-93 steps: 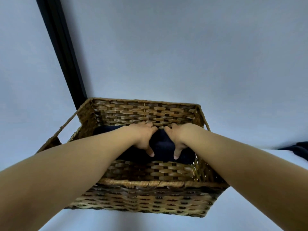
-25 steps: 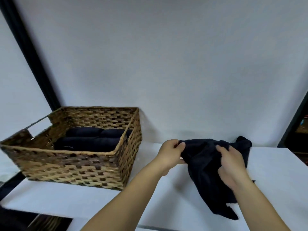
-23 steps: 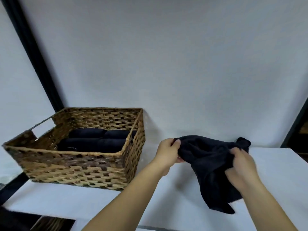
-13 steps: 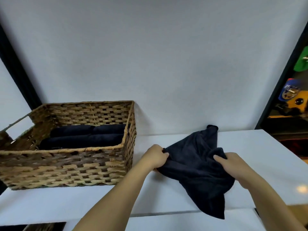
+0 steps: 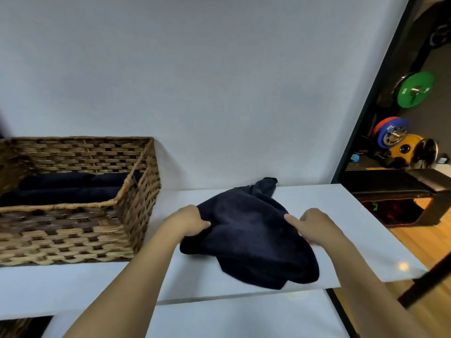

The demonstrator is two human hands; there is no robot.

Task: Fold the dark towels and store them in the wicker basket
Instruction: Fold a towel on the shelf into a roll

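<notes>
A crumpled dark towel lies on the white table, its lower end close to the front edge. My left hand grips its left edge and my right hand grips its right side. The wicker basket stands on the table to the left, apart from the towel. Inside it lie folded dark towels side by side.
A white wall rises right behind the table. Past a black frame on the right are coloured weight plates and a dark bench on a wooden floor. A lower white surface sits in front of the table.
Both hands left the basket and took up the loose towel on the right. Over the last second they have lowered it from mid-air onto the table.
</notes>
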